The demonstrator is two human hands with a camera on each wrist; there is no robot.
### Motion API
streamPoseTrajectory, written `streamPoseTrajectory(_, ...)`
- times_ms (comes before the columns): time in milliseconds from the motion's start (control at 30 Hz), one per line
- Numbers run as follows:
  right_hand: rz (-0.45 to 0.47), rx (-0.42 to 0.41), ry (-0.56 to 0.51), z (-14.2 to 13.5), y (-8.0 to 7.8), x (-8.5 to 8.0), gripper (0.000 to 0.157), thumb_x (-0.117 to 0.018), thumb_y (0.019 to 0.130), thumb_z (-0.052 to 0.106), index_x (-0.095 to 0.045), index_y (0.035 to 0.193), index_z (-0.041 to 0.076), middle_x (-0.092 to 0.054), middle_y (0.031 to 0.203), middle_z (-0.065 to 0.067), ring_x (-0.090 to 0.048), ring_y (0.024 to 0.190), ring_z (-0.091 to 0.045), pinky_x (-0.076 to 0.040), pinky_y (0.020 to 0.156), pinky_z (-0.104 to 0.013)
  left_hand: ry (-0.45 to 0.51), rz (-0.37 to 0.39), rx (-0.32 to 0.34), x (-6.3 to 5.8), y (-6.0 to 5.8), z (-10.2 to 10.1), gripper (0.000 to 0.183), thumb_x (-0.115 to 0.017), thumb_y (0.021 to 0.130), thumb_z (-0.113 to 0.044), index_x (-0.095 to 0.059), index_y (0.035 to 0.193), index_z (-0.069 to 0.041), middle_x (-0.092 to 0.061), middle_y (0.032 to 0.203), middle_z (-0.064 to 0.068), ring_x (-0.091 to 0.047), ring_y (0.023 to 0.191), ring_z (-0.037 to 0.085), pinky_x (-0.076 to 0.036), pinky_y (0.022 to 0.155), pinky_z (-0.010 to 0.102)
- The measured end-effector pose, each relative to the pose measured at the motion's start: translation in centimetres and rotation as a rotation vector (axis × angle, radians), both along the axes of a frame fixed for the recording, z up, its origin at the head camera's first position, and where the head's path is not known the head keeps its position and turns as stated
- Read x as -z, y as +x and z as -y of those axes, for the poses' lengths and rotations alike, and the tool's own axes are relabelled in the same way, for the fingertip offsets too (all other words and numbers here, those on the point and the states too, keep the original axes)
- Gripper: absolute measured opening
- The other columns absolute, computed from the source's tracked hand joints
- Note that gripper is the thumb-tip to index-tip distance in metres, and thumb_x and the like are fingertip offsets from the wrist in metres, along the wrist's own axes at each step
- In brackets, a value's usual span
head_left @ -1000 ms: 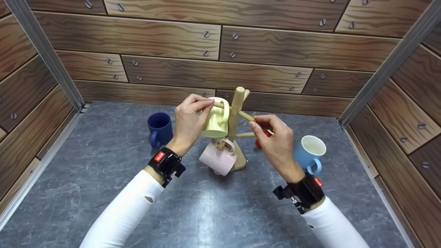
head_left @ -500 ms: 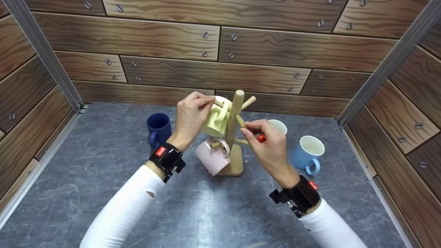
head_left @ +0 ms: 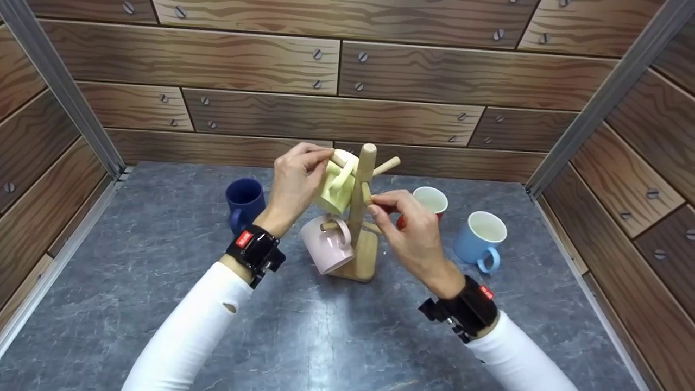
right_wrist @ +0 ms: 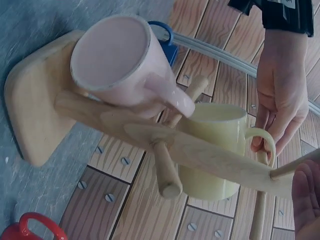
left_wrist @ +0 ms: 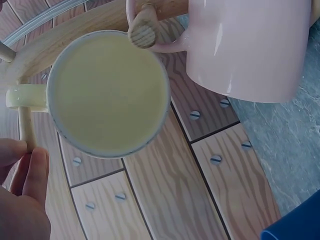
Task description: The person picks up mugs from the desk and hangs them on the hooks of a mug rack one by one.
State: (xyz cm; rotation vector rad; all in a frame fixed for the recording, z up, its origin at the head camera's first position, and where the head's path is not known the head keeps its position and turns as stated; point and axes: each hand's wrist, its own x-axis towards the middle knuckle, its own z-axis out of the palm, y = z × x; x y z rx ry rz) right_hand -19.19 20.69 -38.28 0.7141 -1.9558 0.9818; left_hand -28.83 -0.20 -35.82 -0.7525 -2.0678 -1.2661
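Observation:
A wooden mug tree stands mid-table, with a yellow mug hanging by its handle from an upper peg and a pink mug from a lower one. My left hand pinches the end of the yellow mug's peg; the left wrist view shows thumb and finger on the wood just past the handle. My right hand pinches the tip of another upper peg, one that bears no mug. The right wrist view shows the tree's post and its base.
A dark blue mug stands left of the tree. To the right stand a light blue mug and a red mug with a pale inside, partly behind my right hand. Wood-patterned walls enclose the grey table.
The mug tree has turned, its front pegs swinging left and a rear peg coming round to the right. My right hand has moved left with its peg, uncovering more of the red mug.

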Motion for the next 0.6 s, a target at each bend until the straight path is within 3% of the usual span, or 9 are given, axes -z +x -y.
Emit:
streamPoseTrajectory(200, 0.009, 0.074, 0.018, -1.9, -0.2, 0.4, 0.013, -0.071, 0.093, 0.000, -0.073, 0.105, 0.001, -0.073, 0.096, -0.007, -0.066, 0.079, -0.016, -0.051, 0.069, -0.017, 0.009, 0.021, 0.065, 1.1, 0.3, 0.7, 0.048, -0.068, 0.092, 0.003, -0.062, 0.139, 0.000, -0.063, 0.124, 0.017, -0.067, 0.107, 0.029, -0.056, 0.094, 0.035)
streamPoseTrajectory(467, 0.049, 0.160, 0.058, -5.7, -0.8, 1.8, 0.017, -0.070, 0.093, 0.002, -0.073, 0.110, 0.001, -0.073, 0.104, -0.009, -0.070, 0.090, -0.024, -0.051, 0.086, -0.018, -0.096, 0.207, -0.016, 3.0, 1.0, 3.3, 0.059, -0.067, 0.099, -0.026, -0.048, 0.154, -0.011, -0.048, 0.145, 0.012, -0.053, 0.130, 0.030, -0.044, 0.110, 0.049)
streamPoseTrajectory(600, 0.103, 0.232, 0.119, -7.6, -1.4, 3.1, 0.020, -0.072, 0.094, 0.006, -0.072, 0.114, 0.002, -0.072, 0.109, -0.009, -0.069, 0.093, -0.025, -0.052, 0.083, -0.025, -0.142, 0.220, -0.030, 4.4, 1.1, 4.7, 0.062, -0.064, 0.100, -0.034, -0.047, 0.154, -0.010, -0.045, 0.148, 0.012, -0.052, 0.132, 0.030, -0.043, 0.111, 0.050)
